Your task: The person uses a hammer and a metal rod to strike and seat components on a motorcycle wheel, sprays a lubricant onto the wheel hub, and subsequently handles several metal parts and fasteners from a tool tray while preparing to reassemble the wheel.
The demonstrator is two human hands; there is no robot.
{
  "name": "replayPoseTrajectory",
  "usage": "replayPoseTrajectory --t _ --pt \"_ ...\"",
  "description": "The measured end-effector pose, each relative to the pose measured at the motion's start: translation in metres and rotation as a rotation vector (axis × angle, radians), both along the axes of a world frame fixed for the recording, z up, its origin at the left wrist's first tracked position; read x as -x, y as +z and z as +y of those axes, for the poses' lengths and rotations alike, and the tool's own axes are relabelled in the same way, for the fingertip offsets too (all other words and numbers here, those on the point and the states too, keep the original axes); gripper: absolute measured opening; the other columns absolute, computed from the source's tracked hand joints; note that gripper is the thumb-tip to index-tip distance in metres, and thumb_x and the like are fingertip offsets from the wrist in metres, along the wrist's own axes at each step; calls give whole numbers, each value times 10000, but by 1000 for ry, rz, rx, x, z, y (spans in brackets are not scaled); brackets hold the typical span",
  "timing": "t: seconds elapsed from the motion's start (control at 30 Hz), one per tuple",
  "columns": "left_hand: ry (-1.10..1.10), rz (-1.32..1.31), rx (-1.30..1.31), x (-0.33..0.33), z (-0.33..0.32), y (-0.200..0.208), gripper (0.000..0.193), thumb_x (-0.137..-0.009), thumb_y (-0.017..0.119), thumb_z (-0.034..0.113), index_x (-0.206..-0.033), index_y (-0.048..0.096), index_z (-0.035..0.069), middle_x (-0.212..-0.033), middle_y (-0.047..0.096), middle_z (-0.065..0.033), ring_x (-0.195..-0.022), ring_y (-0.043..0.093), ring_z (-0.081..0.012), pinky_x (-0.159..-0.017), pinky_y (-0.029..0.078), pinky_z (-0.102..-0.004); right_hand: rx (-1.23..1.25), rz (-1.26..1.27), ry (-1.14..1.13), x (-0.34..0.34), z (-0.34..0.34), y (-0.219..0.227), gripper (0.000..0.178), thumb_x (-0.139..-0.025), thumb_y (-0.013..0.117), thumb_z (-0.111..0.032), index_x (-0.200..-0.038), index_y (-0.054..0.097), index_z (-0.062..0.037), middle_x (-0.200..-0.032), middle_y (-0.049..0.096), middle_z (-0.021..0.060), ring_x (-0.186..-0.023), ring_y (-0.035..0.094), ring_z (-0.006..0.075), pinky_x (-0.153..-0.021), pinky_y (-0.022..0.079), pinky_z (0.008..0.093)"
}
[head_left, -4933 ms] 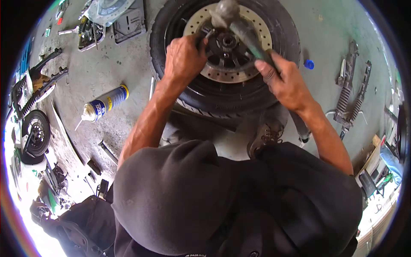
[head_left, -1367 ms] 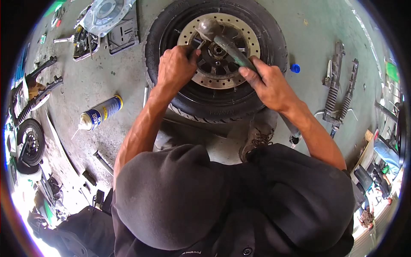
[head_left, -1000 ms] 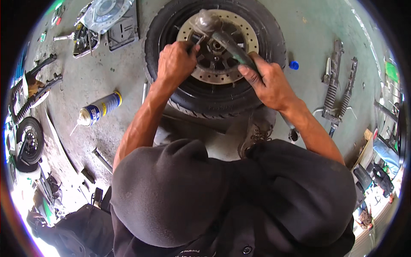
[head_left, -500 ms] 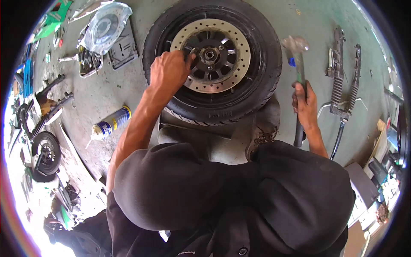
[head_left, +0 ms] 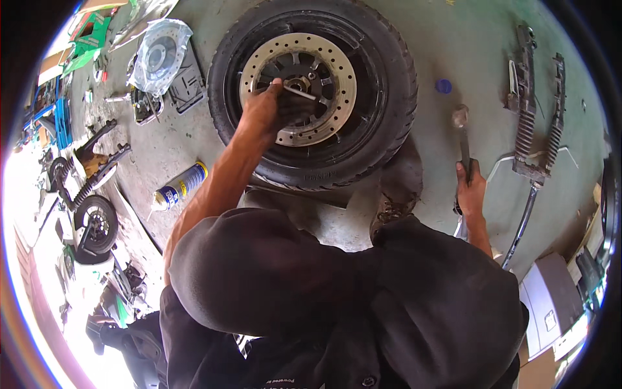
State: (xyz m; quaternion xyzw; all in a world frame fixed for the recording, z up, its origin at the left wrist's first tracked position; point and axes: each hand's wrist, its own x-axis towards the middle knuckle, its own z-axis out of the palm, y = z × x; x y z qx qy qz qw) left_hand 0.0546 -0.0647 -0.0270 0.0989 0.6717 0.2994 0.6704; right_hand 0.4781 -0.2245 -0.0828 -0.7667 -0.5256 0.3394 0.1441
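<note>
Grey-green floor (head_left: 447, 39) carries wheel (head_left: 330, 94), lying flat — spray can (head_left: 180, 187) on L, blue cap (head_left: 443, 85) & fork assy (head_left: 526, 133) on R.

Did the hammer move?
Yes, it moved right. Earlier, the hammer was over the wheel; now the right hand holds it off to the wheel's right.

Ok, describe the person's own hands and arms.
The left hand and right hand are ungloved, with no watch or band to be seen. The forearms are bare where visible; dark clothing shows beyond them, its sleeve ends unclear.
</note>
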Motion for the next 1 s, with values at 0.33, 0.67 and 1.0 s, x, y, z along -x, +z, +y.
replayPoseTrajectory --t 0.33,0.67,1.0 --pt "-311 0 43 24 -58 63 559 -989 513 453 -1134 585 -82 -940 707 -229 -874 702 -259 -752 552 -326 -366 -247 290 17 29 -5 306 -912 661 -238 -1089 575 -4 -967 607 185 -896 602 362 -794 471 400" --pt "-865 906 -439 84 -106 45 571 -896 651 371 -1312 530 -1 -1287 566 -237 -1206 539 -349 -1041 376 -453 -601 -222 1105 247 183 75 314 -905 653 -278 -1052 604 -5 -1002 648 184 -937 628 369 -841 459 482" --pt "-938 1063 -632 107 -153 -24 884 -819 689 483 -1525 277 144 -1622 74 -122 -1495 27 -348 -1118 168 -659 -162 -566 1370 269 219 85 164 -920 599 -190 -936 659 -38 -729 665 173 -756 664 381 -822 416 578"
